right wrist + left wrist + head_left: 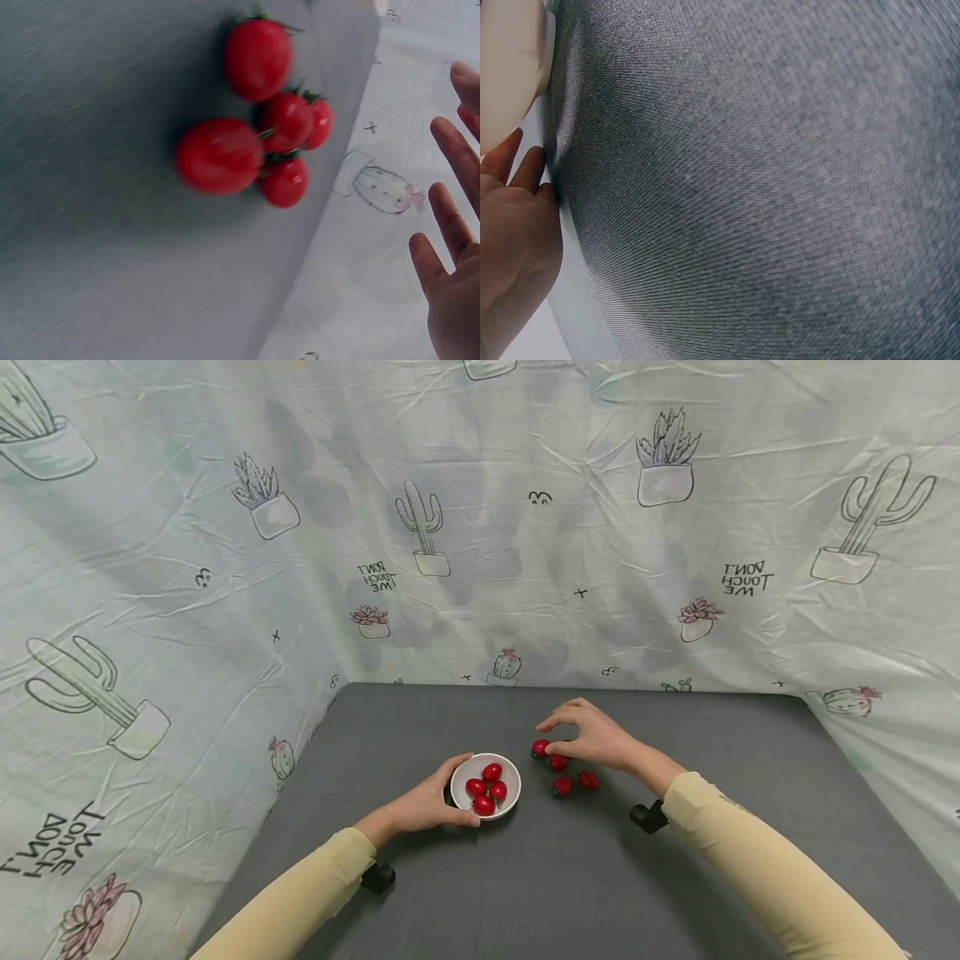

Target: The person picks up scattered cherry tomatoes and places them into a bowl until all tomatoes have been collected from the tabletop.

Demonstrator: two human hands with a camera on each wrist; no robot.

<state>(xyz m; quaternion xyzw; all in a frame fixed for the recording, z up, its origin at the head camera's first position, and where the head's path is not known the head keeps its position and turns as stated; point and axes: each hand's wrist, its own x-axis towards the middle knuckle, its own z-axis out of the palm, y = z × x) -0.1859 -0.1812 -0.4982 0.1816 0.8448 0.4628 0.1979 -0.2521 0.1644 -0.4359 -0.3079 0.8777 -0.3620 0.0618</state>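
Observation:
In the head view my left hand [431, 797] grips a small white bowl [460, 795] from its left side, thumb along the near rim and fingers round the far side. Several red cherry tomatoes [484, 806] lie inside it. The bowl's pale outer wall [510, 71] shows beside my left hand [514, 232] in the left wrist view. To the right, my right hand [592, 737] hovers over a group of loose cherry tomatoes [562, 787], thumb and fingers apart. The right wrist view shows these tomatoes [220, 155] with green stems, away from my spread right hand [457, 247].
A dark grey cloth-covered table [480, 893] lies under everything. A pale curtain [480, 527] printed with cactus pots hangs behind its far edge and along the left side. Black wrist mounts [378, 878] hang below both forearms.

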